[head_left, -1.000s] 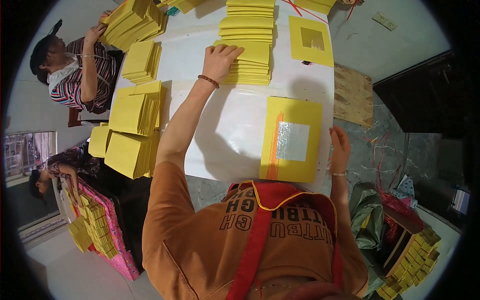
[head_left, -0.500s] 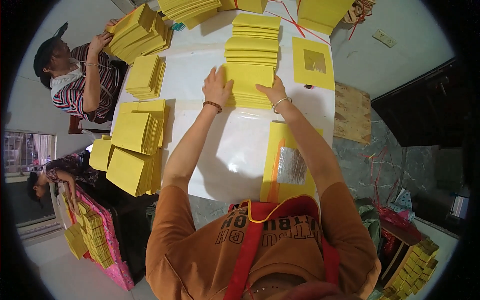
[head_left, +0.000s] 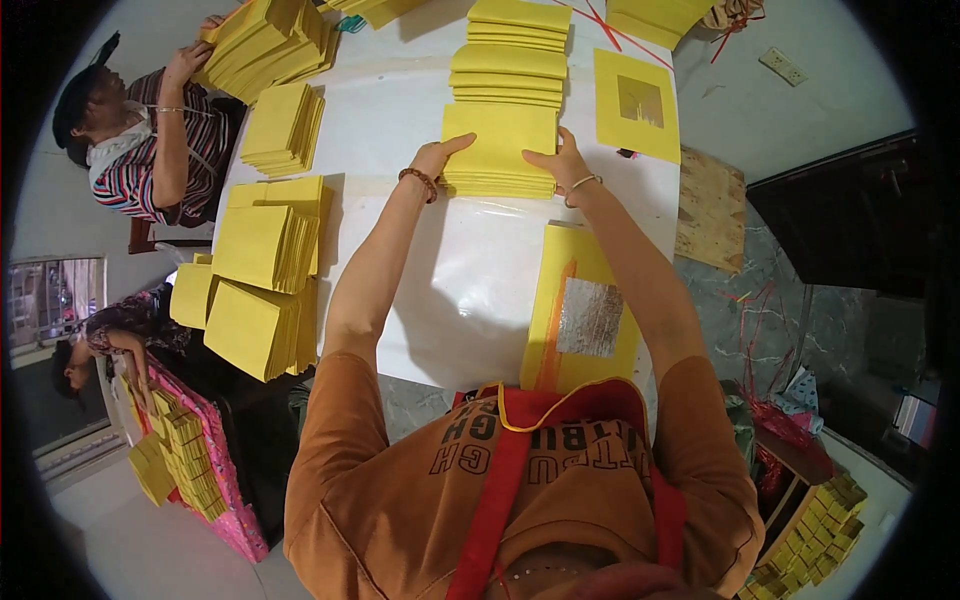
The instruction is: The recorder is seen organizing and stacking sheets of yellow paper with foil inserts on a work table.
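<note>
A stack of folded yellow paper lies on the white table in front of me, at the near end of a row of similar stacks. My left hand grips its left side, the thumb on the top sheet and the fingers tucked down out of sight. On the opposite side my right hand presses in, its thumb also on top and its fingers along the edge. Just beyond is a second yellow stack, with another behind it. Right of the row lies a yellow sheet with a silvery square.
Nearer me, under my right forearm, is a yellow piece with a silver panel and orange strip. More yellow stacks line the white table's left side. One co-worker handles stacks at far left; another bends over a pink-covered surface.
My left hand has gone from fingers stretched along the stack's edge to a grip with the thumb on top. The whole view has shifted slightly, with the table's things sitting higher.
</note>
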### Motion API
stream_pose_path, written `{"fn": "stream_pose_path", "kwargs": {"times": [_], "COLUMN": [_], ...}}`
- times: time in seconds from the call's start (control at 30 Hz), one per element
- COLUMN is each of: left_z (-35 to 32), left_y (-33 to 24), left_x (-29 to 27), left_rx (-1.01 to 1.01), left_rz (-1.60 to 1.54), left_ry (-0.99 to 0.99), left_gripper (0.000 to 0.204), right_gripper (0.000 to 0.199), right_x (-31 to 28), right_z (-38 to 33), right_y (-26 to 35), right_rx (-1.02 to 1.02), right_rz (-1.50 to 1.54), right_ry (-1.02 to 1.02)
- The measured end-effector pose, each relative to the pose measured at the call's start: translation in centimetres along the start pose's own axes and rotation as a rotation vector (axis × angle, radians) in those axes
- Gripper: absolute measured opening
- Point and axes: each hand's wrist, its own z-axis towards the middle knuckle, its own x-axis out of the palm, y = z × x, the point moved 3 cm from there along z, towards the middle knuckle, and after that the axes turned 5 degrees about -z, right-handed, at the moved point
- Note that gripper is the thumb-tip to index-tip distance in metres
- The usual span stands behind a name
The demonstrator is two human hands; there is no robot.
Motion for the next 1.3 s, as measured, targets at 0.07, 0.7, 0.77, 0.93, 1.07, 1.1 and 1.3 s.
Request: {"fn": "stream_pose_path", "kwargs": {"times": [0.07, 0.7, 0.77, 0.93, 1.07, 1.1, 1.3], "left_z": [-0.6, -3.4, -4.2, -5.4, -6.7, -7.0, -2.6], "left_y": [-0.2, 0.9, 1.5, 2.1, -0.1, -0.6, 3.5], "left_x": [0.9, 1.4, 1.7, 1.6, 2.7, 3.3, 0.1], "left_rx": [-0.014, 0.231, 0.435, 0.521, 0.67, 0.733, 0.734], "left_rz": [-0.027, -0.02, -0.092, -0.149, -0.027, 0.003, 0.686], "left_ry": [0.037, -0.087, 0.019, 0.154, 0.189, 0.184, 0.156], "left_gripper": [0.05, 0.101, 0.098, 0.096, 0.105, 0.109, 0.136], "right_gripper": [0.089, 0.102, 0.111, 0.116, 0.124, 0.124, 0.125], "right_x": [-0.7, -1.8, -3.1, -4.2, -3.7, -4.0, -3.2], "right_z": [-0.3, -1.9, -1.6, -2.3, -3.8, -3.4, -2.5], "right_y": [-0.1, 1.4, 0.1, -0.6, 2.5, 2.3, -0.2], "right_rx": [0.056, 0.117, 0.004, -0.01, -0.257, -0.254, -0.364], "right_rz": [-0.184, -0.02, -0.177, -0.1, -0.181, -0.182, -0.302], "right_ry": [-0.144, 0.128, 0.11, 0.287, 0.363, 0.358, 0.374]}}
